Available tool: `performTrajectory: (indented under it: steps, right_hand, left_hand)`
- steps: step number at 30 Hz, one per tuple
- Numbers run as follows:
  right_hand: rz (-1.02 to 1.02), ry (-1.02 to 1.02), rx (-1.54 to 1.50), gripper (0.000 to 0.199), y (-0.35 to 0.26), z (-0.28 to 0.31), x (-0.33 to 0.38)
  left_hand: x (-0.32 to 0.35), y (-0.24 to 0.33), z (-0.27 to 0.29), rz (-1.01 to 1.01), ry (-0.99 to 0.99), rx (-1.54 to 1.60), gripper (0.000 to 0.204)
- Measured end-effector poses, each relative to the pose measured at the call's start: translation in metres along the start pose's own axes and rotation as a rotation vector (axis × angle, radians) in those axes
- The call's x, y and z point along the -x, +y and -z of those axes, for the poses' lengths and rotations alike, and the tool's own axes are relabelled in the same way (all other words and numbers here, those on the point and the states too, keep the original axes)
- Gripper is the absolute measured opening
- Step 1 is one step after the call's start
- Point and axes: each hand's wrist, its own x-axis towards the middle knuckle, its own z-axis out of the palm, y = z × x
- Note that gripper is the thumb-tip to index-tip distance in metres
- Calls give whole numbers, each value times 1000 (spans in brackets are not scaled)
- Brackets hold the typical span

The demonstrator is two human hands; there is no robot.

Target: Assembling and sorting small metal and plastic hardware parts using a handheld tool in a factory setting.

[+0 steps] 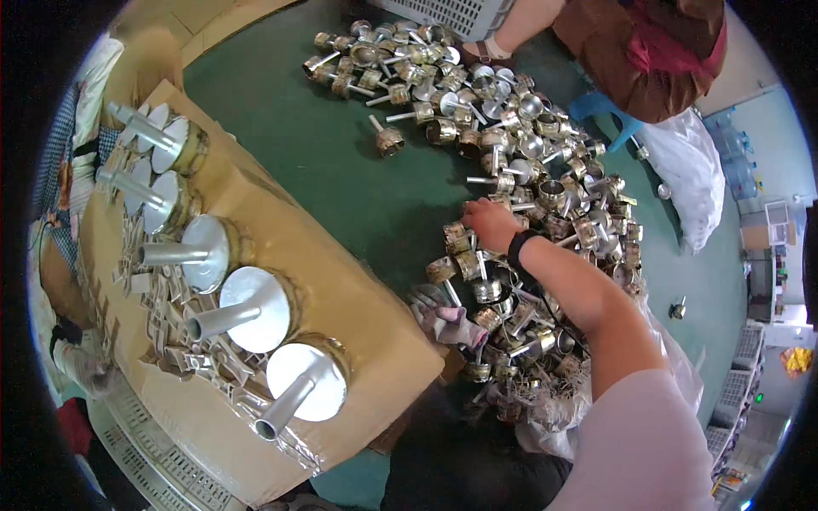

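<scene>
Head view: on the brown cardboard box (362,319) at left, five large silver metal pieces (266,311), each with a round flat disc and a hollow tube, in a slanting row from far to near; left of the row's far end, parts of more pale discs, too overlapped to count; along the row's left side, a heap of small grey-tan brackets (158,298), too many to count.

Right of the box, on the dark green floor (307,162), one long pile of small silver-and-brassy metal cups with thin stems (530,146), likewise beyond counting; one such cup just off the pile's far left edge, another well apart at right; one bulging white sack (690,175) far right; one blue stool (601,106), with one person in brown clothing (639,55) seated there.

Bare right hand (494,225) at the pile's left edge, back upward, black band (520,245) round the wrist, forearm slanting in from near right; fingers curled down against the cups, cannot tell whether grasping one or merely touching. Beside the box's near right corner, one grey-and-pink work glove (453,322); cannot tell whether worn on the left hand, nor how bent or loose those fingers.
</scene>
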Motion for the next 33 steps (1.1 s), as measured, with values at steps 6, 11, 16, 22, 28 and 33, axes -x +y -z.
performTrajectory:
  steps: [6,11,16,22,28,33]
  right_hand:
    - [-79,78,107,14,-7,-11,5]
    - [-476,256,-588,25,-37,-15,9]
    - [-591,38,-749,37,-101,-13,56]
    - [-299,-154,-116,38,-149,-14,71]
    - [-866,185,-804,29,-183,-52,50]
    - [-644,318,-1268,25,-158,-37,46]
  left_hand:
    - [2,5,-5,5,-1,-34,28]
    - [5,7,-6,4,7,-48,28]
    - [9,10,-6,3,-3,-55,28]
    - [21,8,1,-20,-13,-37,28]
    - [35,5,13,-31,-24,-17,27]
    - [42,-6,22,-51,-35,15,27]
